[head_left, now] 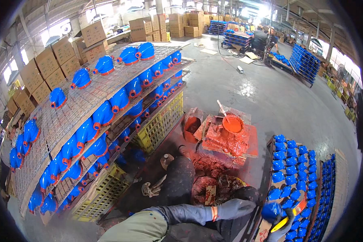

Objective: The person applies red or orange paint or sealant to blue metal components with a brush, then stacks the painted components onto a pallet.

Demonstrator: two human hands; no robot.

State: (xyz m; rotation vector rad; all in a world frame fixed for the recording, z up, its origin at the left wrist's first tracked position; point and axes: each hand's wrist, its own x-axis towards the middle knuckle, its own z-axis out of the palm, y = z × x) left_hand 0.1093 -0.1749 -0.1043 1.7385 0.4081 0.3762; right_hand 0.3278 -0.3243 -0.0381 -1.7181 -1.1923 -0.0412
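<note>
My left hand (pixel 236 209), in a grey glove, lies over my knee with its fingers drawn together; whatever is in the palm, if anything, is hidden. At the lower right, my gloved right hand (pixel 284 230) grips a yellow-handled brush (pixel 281 224) whose far end is reddish orange. Close against that hand is a glossy blue rounded piece (pixel 272 211), larger in view than those behind it. Rows of blue moulded pieces (pixel 278 165) fill a rack just beyond. Ahead of my knees, a round pot of red paint (pixel 232 124) with a stick in it stands on a paint-smeared board (pixel 250 139).
To the left rises a tiered wire-mesh rack (pixel 74 115) carrying blue pieces with red rims, on yellow crates (pixel 161 121). A container with red paint (pixel 191 125) stands beside the pot. Cardboard boxes (pixel 48 63) are stacked behind. A person (pixel 264 40) is far off, near more racks (pixel 304 64).
</note>
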